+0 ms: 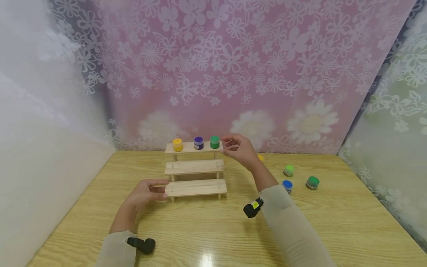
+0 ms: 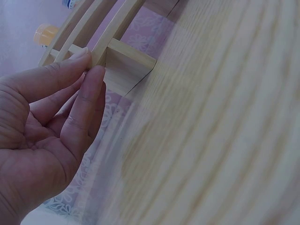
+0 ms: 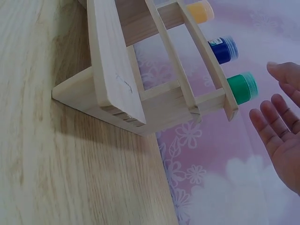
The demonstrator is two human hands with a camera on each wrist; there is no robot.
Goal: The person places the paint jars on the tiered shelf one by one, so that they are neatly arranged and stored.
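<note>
A three-tier wooden stand (image 1: 197,167) stands on the table. Along its top shelf sit a yellow paint jar (image 1: 178,145), a dark purple-blue paint jar (image 1: 198,143) and a green paint jar (image 1: 215,142). My left hand (image 1: 143,194) pinches the left end of the lowest shelf; thumb and finger meet at the wood (image 2: 99,52) in the left wrist view. Just right of the green jar is my right hand (image 1: 242,151), holding nothing. In the right wrist view its fingers (image 3: 269,117) are apart from the jar, with a gap between.
On the table (image 1: 207,226) to the right are a light green jar (image 1: 288,171), a darker green jar (image 1: 312,183) and a blue jar (image 1: 287,186), partly behind the right sleeve. A yellow jar (image 1: 261,158) shows behind the right wrist. A flowered curtain (image 1: 213,74) hangs behind.
</note>
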